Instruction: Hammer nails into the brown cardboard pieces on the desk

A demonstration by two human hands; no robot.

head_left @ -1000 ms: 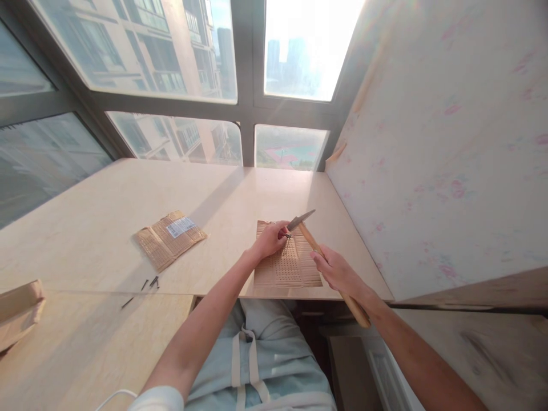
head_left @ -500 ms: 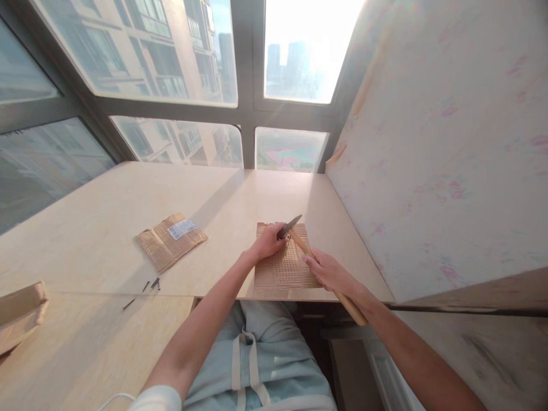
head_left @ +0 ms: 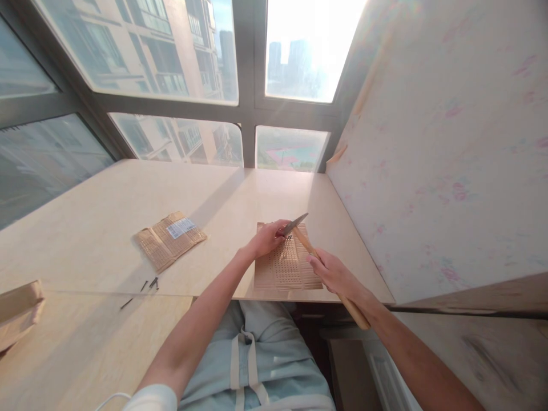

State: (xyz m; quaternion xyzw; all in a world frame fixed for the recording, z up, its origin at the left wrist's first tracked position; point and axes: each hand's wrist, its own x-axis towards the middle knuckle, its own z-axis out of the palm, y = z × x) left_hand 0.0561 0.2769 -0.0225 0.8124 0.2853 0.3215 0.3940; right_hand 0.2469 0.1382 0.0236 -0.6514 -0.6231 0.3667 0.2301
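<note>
My right hand [head_left: 331,271] is wrapped round the wooden handle of a hammer [head_left: 306,242]. The hammer's dark pointed head lies over the fingertips of my left hand [head_left: 269,237]. Those fingers are pinched together at the upper part of a cardboard sheet [head_left: 268,271], and whatever is between them is hidden behind the hammer head. Rows of small holes cover the middle of the sheet. Several thin nails [head_left: 287,238] show just beside my left fingertips, standing up from the cardboard.
Left of the sheet lies a folded piece of cardboard [head_left: 156,251] with a white label. Several loose dark nails [head_left: 153,282] are nearer the table seam. An open cardboard box [head_left: 19,317] sits at the far left. A patterned wall [head_left: 428,188] bounds the right; windows stand behind.
The hammer head has shifted slightly right and up, uncovering more of the nails beside my left fingertips. My right hand has moved slightly right with the handle. My left hand stays nearly in place.
</note>
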